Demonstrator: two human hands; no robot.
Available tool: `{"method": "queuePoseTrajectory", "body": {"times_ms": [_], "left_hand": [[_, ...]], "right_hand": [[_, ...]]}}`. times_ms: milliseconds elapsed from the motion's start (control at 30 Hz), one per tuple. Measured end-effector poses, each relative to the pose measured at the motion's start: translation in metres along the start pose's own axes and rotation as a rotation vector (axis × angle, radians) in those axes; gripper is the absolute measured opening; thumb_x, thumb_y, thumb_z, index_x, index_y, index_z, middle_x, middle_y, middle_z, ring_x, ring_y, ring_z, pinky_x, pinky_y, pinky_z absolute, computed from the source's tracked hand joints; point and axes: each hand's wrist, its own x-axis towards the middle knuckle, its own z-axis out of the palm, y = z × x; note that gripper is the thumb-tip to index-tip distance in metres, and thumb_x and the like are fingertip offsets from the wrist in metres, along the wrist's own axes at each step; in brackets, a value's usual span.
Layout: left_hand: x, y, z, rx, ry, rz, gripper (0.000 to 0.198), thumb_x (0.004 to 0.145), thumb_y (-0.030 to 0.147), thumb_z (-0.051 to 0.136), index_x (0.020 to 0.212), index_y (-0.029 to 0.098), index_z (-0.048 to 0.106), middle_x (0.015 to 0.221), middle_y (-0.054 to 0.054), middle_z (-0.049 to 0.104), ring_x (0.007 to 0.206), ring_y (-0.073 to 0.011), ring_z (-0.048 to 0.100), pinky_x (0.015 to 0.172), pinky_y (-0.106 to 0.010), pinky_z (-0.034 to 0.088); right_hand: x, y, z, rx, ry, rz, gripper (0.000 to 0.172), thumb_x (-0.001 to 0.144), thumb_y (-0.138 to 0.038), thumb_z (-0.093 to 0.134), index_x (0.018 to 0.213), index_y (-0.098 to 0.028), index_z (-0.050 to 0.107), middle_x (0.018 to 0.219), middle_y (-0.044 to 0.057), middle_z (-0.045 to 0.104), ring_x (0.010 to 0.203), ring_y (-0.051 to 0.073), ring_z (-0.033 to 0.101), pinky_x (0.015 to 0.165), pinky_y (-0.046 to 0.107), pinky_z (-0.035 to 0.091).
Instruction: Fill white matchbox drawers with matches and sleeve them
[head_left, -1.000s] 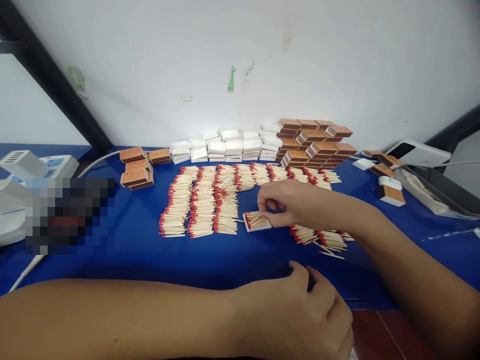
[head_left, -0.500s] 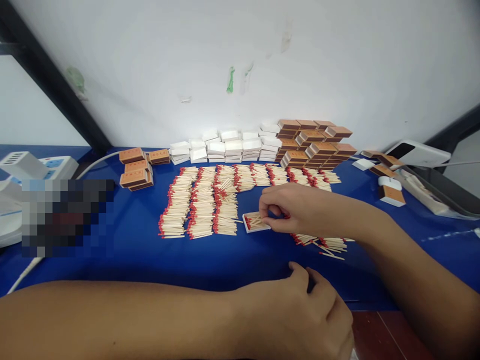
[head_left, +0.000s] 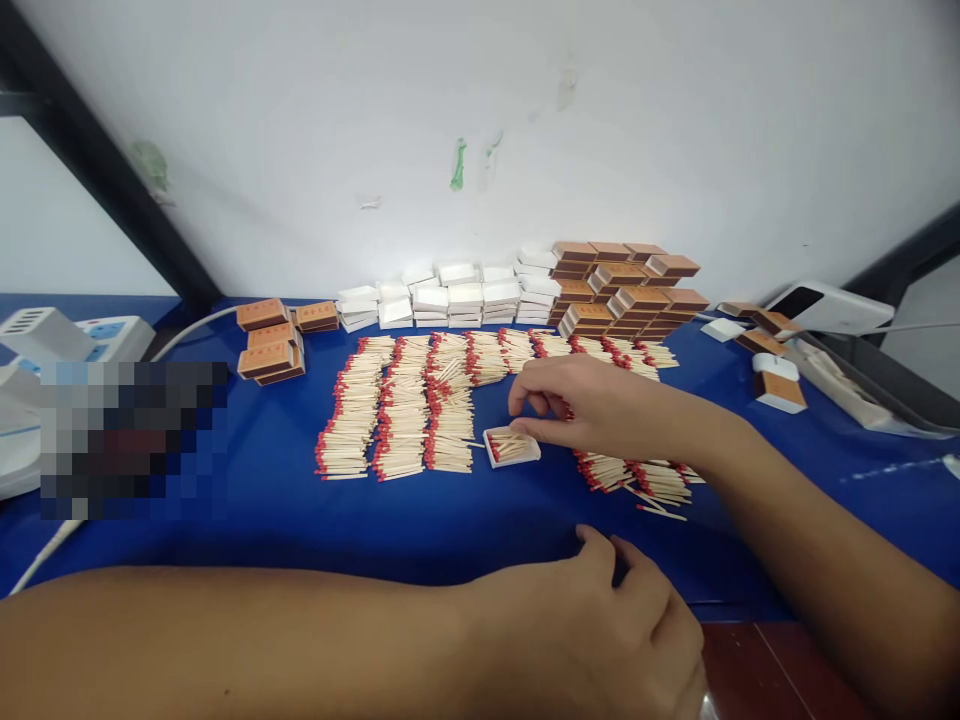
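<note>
A white matchbox tray (head_left: 514, 461) lies on the blue table, partly filled with red-tipped matches (head_left: 507, 443). Just above its right side hovers my right hand (head_left: 574, 400), thumb and fingertips parted, with nothing visible between them. Close to the table's front edge is my left hand (head_left: 600, 625). Its thumb and index finger show apart and bent, while the other fingers are mostly hidden; I see nothing held. Rows of loose matches (head_left: 401, 420) spread left of and behind the tray, and more matches (head_left: 660, 480) lie to its right, partly under my right wrist.
White trays (head_left: 465, 298) are stacked along the wall beside a pile of brown matchboxes (head_left: 626, 300). A smaller matchbox stack (head_left: 270, 345) stands at left, near a power strip (head_left: 120, 340). At right are a white device (head_left: 832, 305) and a dark tray (head_left: 892, 385).
My right hand has lifted slightly up and back from the tray, and its fingers have parted, uncovering more of the matches inside. My left hand has stayed in place.
</note>
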Motion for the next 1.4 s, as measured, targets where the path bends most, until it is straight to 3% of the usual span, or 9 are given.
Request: {"method": "queuePoseTrajectory", "body": {"times_ms": [167,733,1067,1233,1400], "left_hand": [[0.000,0.000,0.000,-0.007,0.014,-0.001,0.037,0.106,0.020,0.045,0.116,0.012,0.080,0.113,-0.017,0.078,0.094,-0.0294,0.077,0.069,-0.040,0.062],[0.000,0.000,-0.001,0.006,0.008,-0.002,0.036,0.106,0.022,0.047,0.117,0.012,0.080,0.115,-0.018,0.078,0.094,-0.0288,0.077,0.070,-0.039,0.061],[0.001,0.000,0.001,-0.004,0.020,-0.003,0.038,0.106,0.019,0.045,0.115,0.013,0.081,0.113,-0.016,0.079,0.094,-0.0294,0.077,0.068,-0.041,0.061],[0.000,0.001,0.001,-0.002,0.025,-0.010,0.039,0.106,0.020,0.045,0.117,0.012,0.081,0.113,-0.017,0.078,0.094,-0.0295,0.077,0.069,-0.041,0.061],[0.000,0.002,0.002,-0.006,0.028,-0.017,0.039,0.105,0.021,0.045,0.116,0.011,0.081,0.112,-0.017,0.079,0.093,-0.0298,0.076,0.069,-0.041,0.061]], "right_hand": [[0.000,-0.004,0.000,0.038,-0.041,0.013,0.029,0.099,-0.051,0.067,0.089,-0.023,0.068,0.083,0.003,0.066,0.072,0.018,0.054,0.065,0.034,0.035],[0.001,-0.003,0.003,0.052,-0.048,-0.027,0.017,0.099,-0.030,0.064,0.088,-0.022,0.074,0.090,0.005,0.074,0.077,0.018,0.061,0.068,0.033,0.043],[0.000,-0.007,0.001,0.064,-0.051,0.010,0.018,0.098,-0.037,0.068,0.089,-0.023,0.073,0.082,0.003,0.072,0.070,0.017,0.058,0.064,0.032,0.039],[0.006,0.013,0.001,-0.035,0.141,0.041,0.019,0.099,-0.035,0.063,0.093,-0.022,0.074,0.080,0.004,0.071,0.071,0.018,0.059,0.066,0.032,0.038],[0.012,0.035,0.004,-0.159,0.237,0.083,0.016,0.098,-0.030,0.062,0.096,-0.020,0.073,0.087,0.007,0.071,0.077,0.021,0.060,0.071,0.033,0.039]]}}
